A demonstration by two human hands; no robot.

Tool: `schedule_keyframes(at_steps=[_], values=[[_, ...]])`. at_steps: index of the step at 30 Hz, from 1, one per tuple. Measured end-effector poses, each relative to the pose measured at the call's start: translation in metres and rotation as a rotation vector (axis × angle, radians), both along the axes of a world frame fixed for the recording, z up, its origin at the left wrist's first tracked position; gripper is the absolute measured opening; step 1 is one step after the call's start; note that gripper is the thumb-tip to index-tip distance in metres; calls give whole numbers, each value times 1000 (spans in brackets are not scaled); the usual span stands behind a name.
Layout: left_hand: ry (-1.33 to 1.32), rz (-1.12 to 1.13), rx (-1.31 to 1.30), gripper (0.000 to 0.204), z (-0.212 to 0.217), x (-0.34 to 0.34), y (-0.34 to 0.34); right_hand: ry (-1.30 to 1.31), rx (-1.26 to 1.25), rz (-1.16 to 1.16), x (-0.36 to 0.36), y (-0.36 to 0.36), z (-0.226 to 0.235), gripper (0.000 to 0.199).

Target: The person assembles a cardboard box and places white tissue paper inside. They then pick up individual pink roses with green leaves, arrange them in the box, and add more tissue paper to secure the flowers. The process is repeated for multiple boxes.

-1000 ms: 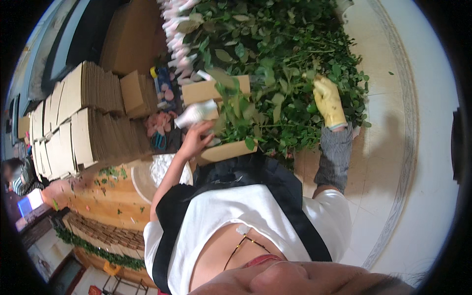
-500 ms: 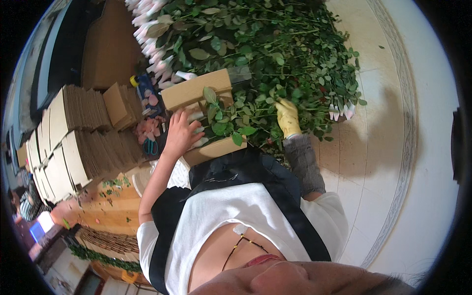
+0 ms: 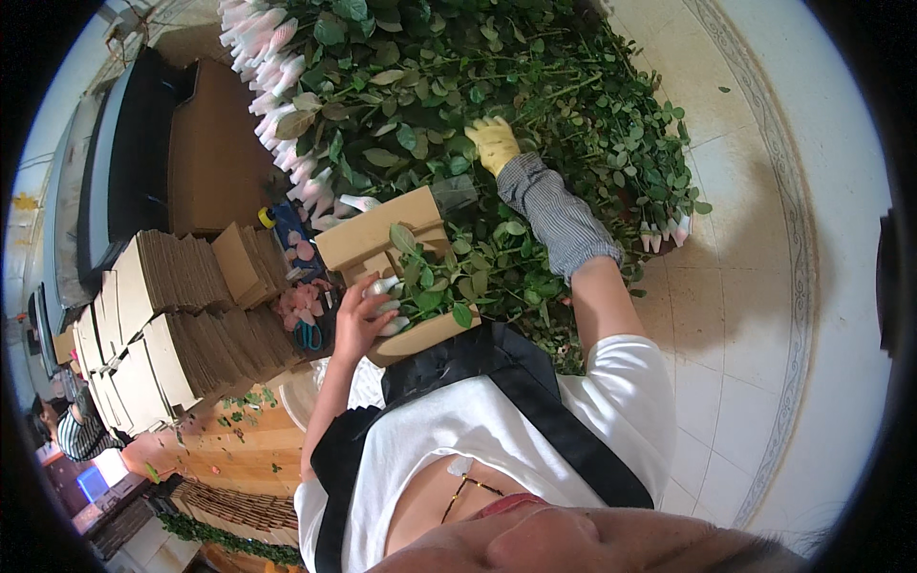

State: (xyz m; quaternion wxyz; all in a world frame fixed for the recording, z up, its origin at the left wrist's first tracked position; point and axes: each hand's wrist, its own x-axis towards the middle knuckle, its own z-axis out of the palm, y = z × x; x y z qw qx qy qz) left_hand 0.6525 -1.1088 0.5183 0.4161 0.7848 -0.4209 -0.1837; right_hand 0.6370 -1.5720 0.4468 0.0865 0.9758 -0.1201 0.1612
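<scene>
While bent over a big heap of green leafy rose stems (image 3: pixel 573 124), reached with the right hand (image 3: pixel 492 143), clad in a yellow rubber glove, deep into the foliage; could not tell whether that grip was closed on a stem or merely pressed among the leaves. Held with the bare left hand (image 3: pixel 361 320) a small bunch of white-sleeved rosebuds (image 3: pixel 387 301), fingers curled shut around them, just against a brown cardboard wrap (image 3: pixel 382 239) lying across the lap. Noted further sleeved pink-and-white buds (image 3: pixel 263 57) along the heap's left edge, stacks of flat brown cardboard sheets (image 3: pixel 162 315) well to the left, and blue-handled scissors (image 3: pixel 306 334) beside loose pink petals (image 3: pixel 301 301). Judged the risks thus: thorns snagging the striped sleeve (image 3: pixel 559 224) when pulling back, tangled stems dragging neighbours out and bruising buds, or the bunch slipping from the left grip while attention stayed on the far reach.
</scene>
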Motion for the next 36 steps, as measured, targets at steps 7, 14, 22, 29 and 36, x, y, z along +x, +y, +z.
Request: schedule_keyframes(at_steps=[7, 14, 22, 29, 36], values=[[-174, -51, 60, 32, 2, -1, 2, -265, 117, 47, 17, 25, 123, 16], [-179, -29, 25, 28, 4, -2, -2, -139, -26, 27, 4, -13, 125, 21], [-131, -56, 4, 29, 1, 0, -15, 979, 337, -364, -30, -14, -15, 51], [-138, 2, 41, 31, -8, -4, 5, 153, 248, -325, 13, 10, 113, 35], [-129, -6, 27, 29, -4, -3, -5, 53, 162, -308, 72, -11, 72, 42]])
